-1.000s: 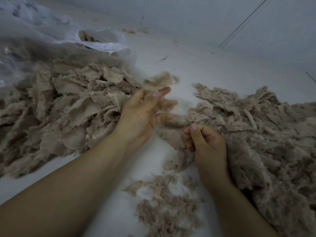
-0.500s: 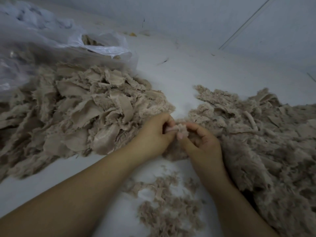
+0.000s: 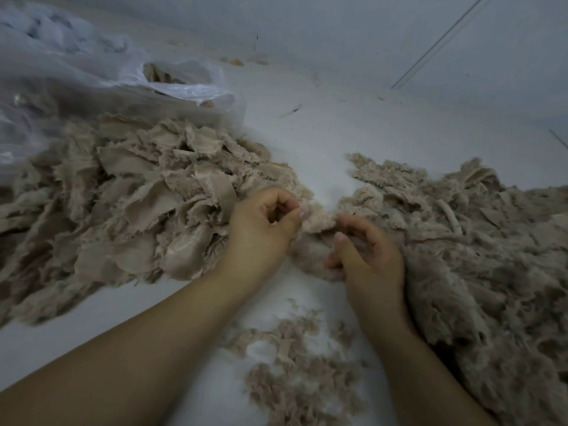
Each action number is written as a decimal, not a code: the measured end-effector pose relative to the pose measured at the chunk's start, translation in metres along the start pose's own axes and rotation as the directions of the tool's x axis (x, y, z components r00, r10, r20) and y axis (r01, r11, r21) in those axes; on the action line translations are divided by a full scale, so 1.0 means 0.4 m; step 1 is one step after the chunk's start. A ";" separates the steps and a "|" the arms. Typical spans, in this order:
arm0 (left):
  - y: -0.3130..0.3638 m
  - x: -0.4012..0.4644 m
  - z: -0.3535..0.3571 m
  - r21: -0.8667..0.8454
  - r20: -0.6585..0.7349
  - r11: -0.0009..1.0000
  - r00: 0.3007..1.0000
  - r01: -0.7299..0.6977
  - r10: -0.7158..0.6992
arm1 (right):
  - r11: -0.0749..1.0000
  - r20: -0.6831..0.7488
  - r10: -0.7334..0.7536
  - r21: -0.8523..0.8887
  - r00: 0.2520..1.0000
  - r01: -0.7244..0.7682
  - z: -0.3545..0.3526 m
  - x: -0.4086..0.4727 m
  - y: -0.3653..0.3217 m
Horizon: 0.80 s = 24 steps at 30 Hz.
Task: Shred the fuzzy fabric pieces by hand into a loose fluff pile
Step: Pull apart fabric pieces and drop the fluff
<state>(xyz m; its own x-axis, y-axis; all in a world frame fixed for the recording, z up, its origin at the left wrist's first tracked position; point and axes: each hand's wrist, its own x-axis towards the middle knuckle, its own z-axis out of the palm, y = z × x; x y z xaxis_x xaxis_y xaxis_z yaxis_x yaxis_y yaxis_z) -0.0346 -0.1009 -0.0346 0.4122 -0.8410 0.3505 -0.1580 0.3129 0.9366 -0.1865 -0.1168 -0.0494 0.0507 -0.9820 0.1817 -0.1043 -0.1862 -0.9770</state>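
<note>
A beige fuzzy fabric piece [image 3: 318, 218] stretches between my two hands at the centre. My left hand [image 3: 261, 232] pinches its left end between thumb and curled fingers. My right hand [image 3: 368, 259] grips its right end with curled fingers, its side against the right heap. A large pile of torn beige fabric pieces [image 3: 123, 204] lies to the left. A fluffier heap of fabric and fluff [image 3: 461, 241] spreads to the right. Small scraps of fluff [image 3: 295, 370] lie on the white surface between my forearms.
A translucent plastic bag [image 3: 92, 87] with more fabric inside lies at the back left, partly over the left pile. The white surface [image 3: 322, 133] runs back to a pale wall. A few small specks of debris [image 3: 235, 61] sit near the wall.
My left hand tossed a piece onto the left pile, then came back to the centre. Both hands took hold of one piece and have drawn slightly apart, stretching it.
</note>
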 end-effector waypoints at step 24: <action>0.004 -0.042 0.017 0.294 0.294 0.767 0.818 -0.570 0.495 | 0.982 0.042 0.045 0.182 0.998 -0.052 -0.009 -0.009 -0.024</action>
<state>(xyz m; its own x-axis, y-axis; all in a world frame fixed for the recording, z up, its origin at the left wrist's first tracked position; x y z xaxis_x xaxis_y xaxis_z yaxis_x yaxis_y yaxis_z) -0.0480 -0.0894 -0.0392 -0.0050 -0.6625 0.7490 -0.6197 0.5899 0.5176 -0.1892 -0.1116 -0.0401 0.0876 -0.9873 0.1323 0.0755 -0.1258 -0.9892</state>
